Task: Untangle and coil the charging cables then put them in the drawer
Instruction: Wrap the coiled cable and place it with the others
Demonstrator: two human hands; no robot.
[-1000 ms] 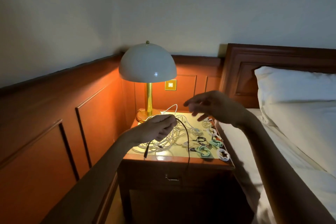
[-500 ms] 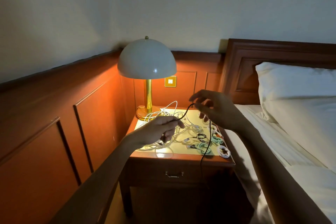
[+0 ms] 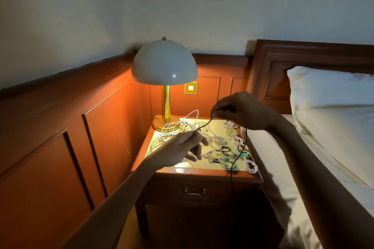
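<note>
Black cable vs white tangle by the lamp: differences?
The black cable is a single strand, held up between left hand and right hand, tail hanging past the nightstand edge; the white tangle lies heaped in loops on top. Dark versus white. Neither is coiled yet.

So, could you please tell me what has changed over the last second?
The right hand, open and hovering a second ago, has taken hold of the black cable that the left hand already pinched; it now runs between both hands, its tail hanging past the front edge of the nightstand. The white tangle, the coiled cables and the shut drawer stayed as they were.
</note>
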